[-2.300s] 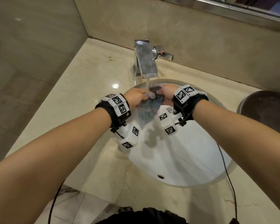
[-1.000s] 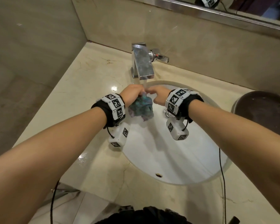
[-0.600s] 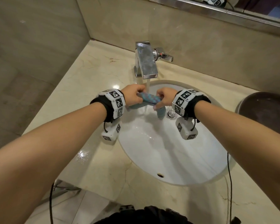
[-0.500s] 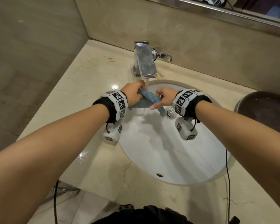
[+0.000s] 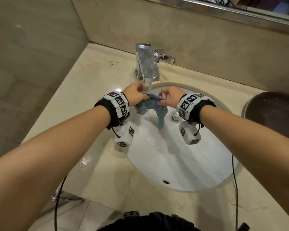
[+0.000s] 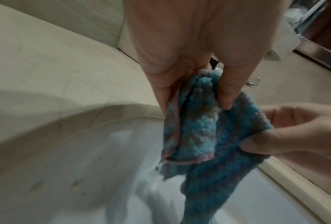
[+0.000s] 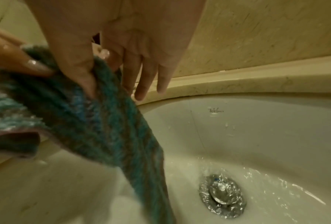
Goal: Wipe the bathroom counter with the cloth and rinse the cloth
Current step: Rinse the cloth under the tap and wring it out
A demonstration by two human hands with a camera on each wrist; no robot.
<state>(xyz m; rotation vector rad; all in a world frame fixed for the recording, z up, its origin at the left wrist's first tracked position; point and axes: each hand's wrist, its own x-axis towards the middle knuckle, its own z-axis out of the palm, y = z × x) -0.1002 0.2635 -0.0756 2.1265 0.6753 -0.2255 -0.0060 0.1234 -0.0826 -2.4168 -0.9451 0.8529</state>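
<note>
Head view: cloth (image 5: 150, 104) stretched between left hand (image 5: 135, 94) and right hand (image 5: 170, 96), each grip pinching it.

Head view steeply down over sink (image 5: 182, 164); wrist views close, sharing cloth (image 6: 208, 136)

faint unreadable script on sink (image 7: 256, 121)

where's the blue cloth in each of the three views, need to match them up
Head: the blue fluffy cloth hangs centre frame under the faucet stream, held by both hands over the white sink basin.
Left wrist: cloth centre-right, pinched by the left hand above.
Right wrist: cloth left of centre, trailing downward.
Shared landmark: the white basin.
</note>
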